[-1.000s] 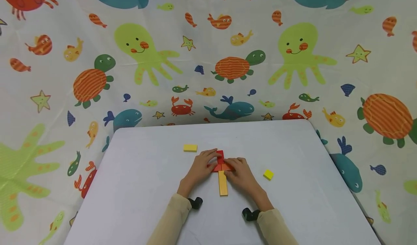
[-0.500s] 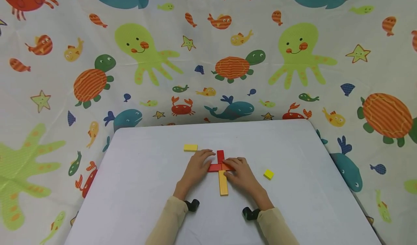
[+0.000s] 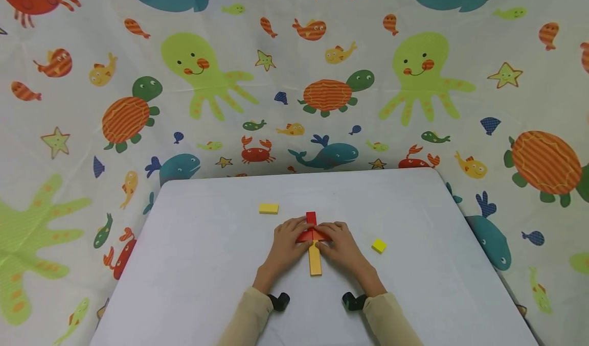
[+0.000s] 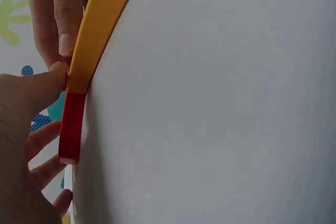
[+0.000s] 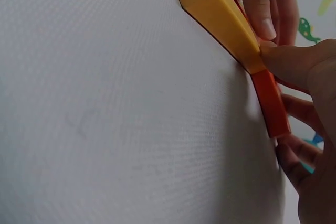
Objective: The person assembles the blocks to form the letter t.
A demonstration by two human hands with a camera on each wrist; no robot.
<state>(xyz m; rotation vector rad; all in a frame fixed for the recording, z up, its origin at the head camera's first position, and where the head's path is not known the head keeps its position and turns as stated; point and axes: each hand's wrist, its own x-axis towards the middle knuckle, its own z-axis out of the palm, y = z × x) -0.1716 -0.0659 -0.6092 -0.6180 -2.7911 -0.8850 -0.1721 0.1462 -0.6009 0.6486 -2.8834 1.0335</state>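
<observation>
Red in the far block [image 3: 311, 216] and the left block [image 4: 72, 129], orange in the right block [image 5: 271, 103], amber in the near block [image 3: 315, 262]: laid as a cross on the white table [image 3: 221, 233], with the far joint partly hidden. Grips the left block with the left hand [image 3: 286, 241] and the right block with the right hand [image 3: 341, 244], thumbs near, fingers bent behind, barely parted; probably to press the joints snug. Counts four blocks there, plus two well apart: a yellow bar [image 3: 269, 209] and a yellow square [image 3: 379, 246].
</observation>
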